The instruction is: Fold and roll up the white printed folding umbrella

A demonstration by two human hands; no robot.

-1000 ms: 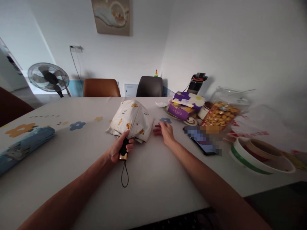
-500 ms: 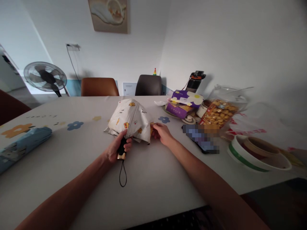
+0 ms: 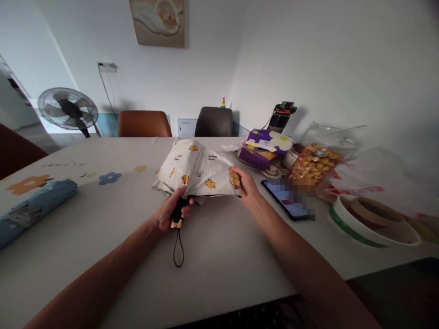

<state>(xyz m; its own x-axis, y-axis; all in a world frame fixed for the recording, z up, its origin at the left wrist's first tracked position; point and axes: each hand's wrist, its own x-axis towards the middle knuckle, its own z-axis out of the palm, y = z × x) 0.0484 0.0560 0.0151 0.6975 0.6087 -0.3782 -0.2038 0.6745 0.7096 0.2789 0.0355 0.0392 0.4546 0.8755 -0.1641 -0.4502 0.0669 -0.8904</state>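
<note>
A folding umbrella (image 3: 197, 171) with a white canopy printed with small cartoon bears lies on the table (image 3: 219, 246) in front of me. My left hand (image 3: 170, 214) is closed round its black and gold handle, and a black wrist loop trails toward me. My right hand (image 3: 246, 185) pinches the canopy's right edge and holds one panel stretched out to the right.
A second, blue folded umbrella (image 3: 32, 208) lies at the left. A phone (image 3: 286, 198), a purple box (image 3: 264, 148), a snack bag (image 3: 313, 164), a bottle (image 3: 279, 119) and stacked bowls (image 3: 372, 221) crowd the right side. Two chairs and a fan (image 3: 68, 107) stand behind the table.
My right hand went from lying open on the table to gripping the canopy's edge, then pulled that panel out to the right. The left hand kept its hold on the handle.
</note>
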